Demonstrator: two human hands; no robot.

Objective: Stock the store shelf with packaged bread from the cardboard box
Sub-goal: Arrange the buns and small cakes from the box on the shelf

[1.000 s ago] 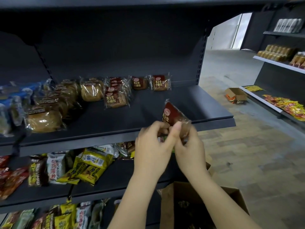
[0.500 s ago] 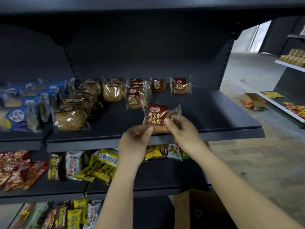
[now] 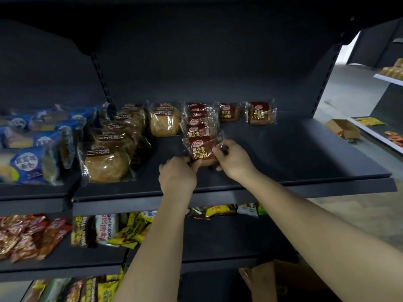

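Here, left hand [image 3: 177, 175] and right hand [image 3: 234, 160] tight around one bread packet [image 3: 200, 150].

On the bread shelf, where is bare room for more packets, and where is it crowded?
Widest bare patch: the shelf right of the right hand, in front of the two back packets. A narrow strip lies between the bun rows and the held packet. The left end, with blue packets, is crowded.

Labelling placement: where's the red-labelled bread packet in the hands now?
Head view, centre: red-labelled clear plastic bread packet at the front of the matching red row on the dark shelf, pinched by left hand and right hand.
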